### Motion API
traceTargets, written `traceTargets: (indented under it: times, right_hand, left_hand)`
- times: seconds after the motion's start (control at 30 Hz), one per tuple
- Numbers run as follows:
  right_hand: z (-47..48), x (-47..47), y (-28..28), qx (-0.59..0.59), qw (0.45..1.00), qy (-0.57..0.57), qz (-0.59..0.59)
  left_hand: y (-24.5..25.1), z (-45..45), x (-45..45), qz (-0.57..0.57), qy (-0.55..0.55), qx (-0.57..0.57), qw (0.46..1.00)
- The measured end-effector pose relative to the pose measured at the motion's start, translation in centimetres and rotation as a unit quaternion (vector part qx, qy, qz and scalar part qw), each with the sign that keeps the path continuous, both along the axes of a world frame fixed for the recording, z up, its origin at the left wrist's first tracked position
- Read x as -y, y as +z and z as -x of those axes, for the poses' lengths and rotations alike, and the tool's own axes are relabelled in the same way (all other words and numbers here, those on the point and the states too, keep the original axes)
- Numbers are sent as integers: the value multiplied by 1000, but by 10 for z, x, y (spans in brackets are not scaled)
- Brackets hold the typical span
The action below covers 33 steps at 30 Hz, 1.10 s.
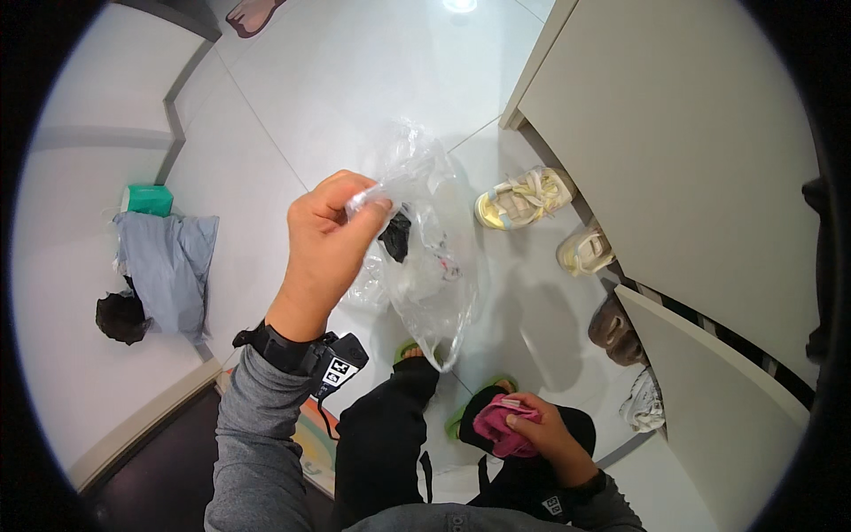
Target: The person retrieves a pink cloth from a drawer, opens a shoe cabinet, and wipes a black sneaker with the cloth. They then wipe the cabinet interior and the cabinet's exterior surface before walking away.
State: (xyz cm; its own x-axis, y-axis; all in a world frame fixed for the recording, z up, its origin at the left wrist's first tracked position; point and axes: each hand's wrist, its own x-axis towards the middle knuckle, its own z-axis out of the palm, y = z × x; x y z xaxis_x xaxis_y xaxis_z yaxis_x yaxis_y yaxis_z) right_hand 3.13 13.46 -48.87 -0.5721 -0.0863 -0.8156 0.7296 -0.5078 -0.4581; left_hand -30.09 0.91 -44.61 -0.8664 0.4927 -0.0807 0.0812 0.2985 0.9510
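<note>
My left hand (336, 229) pinches the upper edge of a clear plastic bag (432, 266), which hangs above the tiled floor. Inside or behind the film shows a crumpled black piece (396, 237); which of the two I cannot tell. A small red mark is visible on the bag. In front of my right thigh, my right hand (548, 432) grips a bunched pink cloth (505, 425) with a pale tag at its top. Both wrists wear black straps, the left one with a small device on it.
At the right, a yellow-and-white sneaker (525, 199) and further shoes (615, 330) stand along a white cabinet (665, 133), whose lower door (718, 392) juts out. On the left, a grey plastic bag (169, 269) and a green box (147, 200) sit by the wall. A colourful mat (316, 439) lies below.
</note>
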Motion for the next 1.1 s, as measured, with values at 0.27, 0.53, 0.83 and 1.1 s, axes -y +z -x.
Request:
traceTargets:
  times: [0.27,0.53,0.83,1.1]
  right_hand:
    - [-14,42,22,41,989,-69,123]
    - [-66,65,95,133,975,-112,140]
    - [-48,-3,250,37,998,42,-36]
    - [-32,-11,382,-155,976,-61,-138]
  left_hand:
    - [69,1,34,-91,152,208,962]
    - [217,-9,95,-238,231,242,912]
    - [367,-44,157,-214,266,221,914]
    - [460,-70,214,-244,276,189,910]
